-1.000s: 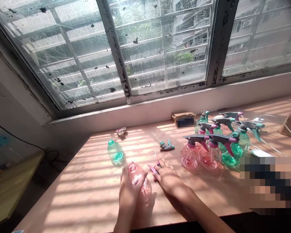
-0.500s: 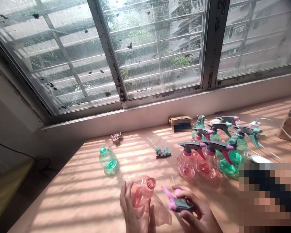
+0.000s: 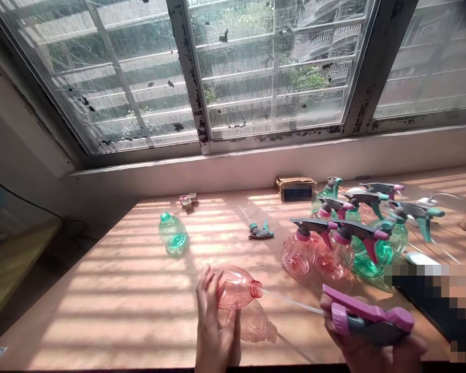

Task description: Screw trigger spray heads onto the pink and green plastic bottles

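Note:
My left hand (image 3: pixel 213 326) is wrapped round a clear pink bottle (image 3: pixel 237 291), held on its side above the desk with its open neck pointing right. My right hand (image 3: pixel 373 347) grips a pink and grey trigger sprayer head (image 3: pixel 368 317). Its thin clear dip tube (image 3: pixel 295 303) runs left, and its tip is at the bottle's mouth. A loose green bottle (image 3: pixel 173 235) lies at the left of the wooden desk (image 3: pixel 140 290). A green and grey sprayer head (image 3: pixel 261 231) lies in the middle.
Several assembled pink and green spray bottles (image 3: pixel 345 238) stand in a cluster at the right. A small brown box (image 3: pixel 295 187) sits by the window sill, small pink blocks (image 3: pixel 188 200) further left. A white cable and charger (image 3: pixel 431 199) lie far right.
My right hand drew the sprayer head out to the right, showing its dip tube in line with the bottle mouth. My left hand tipped the pink bottle flatter, neck to the right.

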### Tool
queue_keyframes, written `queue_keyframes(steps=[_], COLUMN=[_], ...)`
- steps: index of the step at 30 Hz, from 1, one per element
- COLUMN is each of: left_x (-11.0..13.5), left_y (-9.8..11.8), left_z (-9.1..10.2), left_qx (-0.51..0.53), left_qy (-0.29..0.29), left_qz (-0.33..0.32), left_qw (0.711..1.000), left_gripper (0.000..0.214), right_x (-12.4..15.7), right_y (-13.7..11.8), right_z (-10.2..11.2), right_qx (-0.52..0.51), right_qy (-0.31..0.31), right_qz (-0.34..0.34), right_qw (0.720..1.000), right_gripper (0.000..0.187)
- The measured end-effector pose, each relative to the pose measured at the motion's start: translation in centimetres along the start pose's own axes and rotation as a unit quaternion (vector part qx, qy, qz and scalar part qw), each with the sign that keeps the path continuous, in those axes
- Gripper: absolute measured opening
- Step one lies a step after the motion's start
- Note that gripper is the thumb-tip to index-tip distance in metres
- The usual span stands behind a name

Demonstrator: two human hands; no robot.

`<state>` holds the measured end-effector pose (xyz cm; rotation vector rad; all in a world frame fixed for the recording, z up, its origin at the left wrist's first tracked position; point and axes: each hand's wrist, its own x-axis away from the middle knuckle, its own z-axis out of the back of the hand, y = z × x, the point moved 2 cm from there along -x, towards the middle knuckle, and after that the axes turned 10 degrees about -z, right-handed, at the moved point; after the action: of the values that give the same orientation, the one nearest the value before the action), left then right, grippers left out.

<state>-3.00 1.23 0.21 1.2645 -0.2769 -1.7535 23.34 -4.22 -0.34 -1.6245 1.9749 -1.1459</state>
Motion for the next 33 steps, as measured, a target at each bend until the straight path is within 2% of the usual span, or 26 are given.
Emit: queue_keyframes(steps=[2,4,8,10,14,17,20,24,27,30,33], left_x=[0.2,0.4,0.8,0.8,0.7,0.6,0.5,0.4,0.4,0.6,0.7], left_y=[-0.5,-0.8,-0.1,0.8,1.9,1.4,0.7,0.7,1.1,1.2,0.8], left_z=[-0.1,-0.3,-1.1,-1.9,-3.6,-4.1,-4.0,-3.8,-3.7,-3.8,-3.8], left_qx=[0.005,0.008,0.01,0.041,0.151,0.178,0.216,0.264,0.292,0.313,0.332], left_qy=[-0.01,-0.012,0.0,0.008,0.038,0.069,0.065,0.04,0.029,0.014,0.023], left_qz=[-0.012,-0.016,-0.013,0.027,0.127,0.184,0.216,0.215,0.208,0.214,0.22], left_qw=[1.0,1.0,1.0,0.999,0.98,0.964,0.95,0.939,0.933,0.925,0.917], left_gripper=[0.057,0.057,0.063,0.069,0.064,0.071,0.076,0.069,0.071,0.078,0.093], right_x=[-0.2,-0.6,-1.1,-1.2,-1.4,-1.4,-1.3,-1.2,-1.2,-1.1,-0.8], right_y=[0.4,0.7,1.7,2.5,3.9,4.2,4.0,4.0,4.1,3.7,2.7], right_z=[-1.9,-2.8,-2.4,-2.0,-2.1,-2.6,-2.8,-2.1,-1.8,-2.2,-3.4], right_qx=[-0.021,-0.036,0.045,0.106,0.189,0.189,0.17,0.216,0.204,0.208,0.26], right_qy=[-0.026,-0.039,-0.033,-0.025,-0.01,0.001,-0.007,0.037,0.03,0.028,0.01], right_qz=[-0.026,-0.036,-0.029,-0.024,-0.026,-0.047,-0.054,-0.089,-0.128,-0.104,-0.06], right_qw=[0.999,0.998,0.998,0.994,0.982,0.981,0.984,0.972,0.97,0.972,0.964], right_gripper=[0.052,0.051,0.049,0.049,0.05,0.043,0.043,0.038,0.036,0.033,0.032])
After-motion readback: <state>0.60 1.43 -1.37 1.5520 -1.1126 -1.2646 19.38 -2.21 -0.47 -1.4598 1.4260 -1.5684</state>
